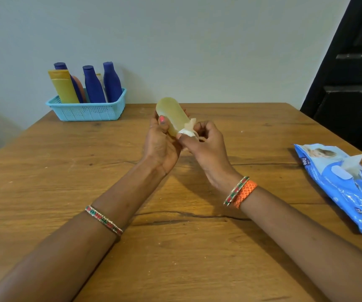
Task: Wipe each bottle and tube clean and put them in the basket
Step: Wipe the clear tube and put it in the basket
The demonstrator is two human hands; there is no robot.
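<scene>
Above the middle of the wooden table (66, 192), my left hand (160, 144) grips a pale yellow bottle (172, 115), tilted with its rounded end pointing up and away. My right hand (206, 144) pinches a white wipe (187, 129) against the bottle's lower end, which the wipe and fingers hide. A light blue basket (88, 111) stands at the table's far left. In it are three dark blue bottles (94, 86), a yellow tube (63, 86) and an orange-brown tube (80, 83).
A blue pack of wet wipes (345, 188) lies at the table's right edge with one wipe (353, 163) sticking out of its opening. A pale wall runs behind the table. A dark door or panel (350, 73) stands at the far right.
</scene>
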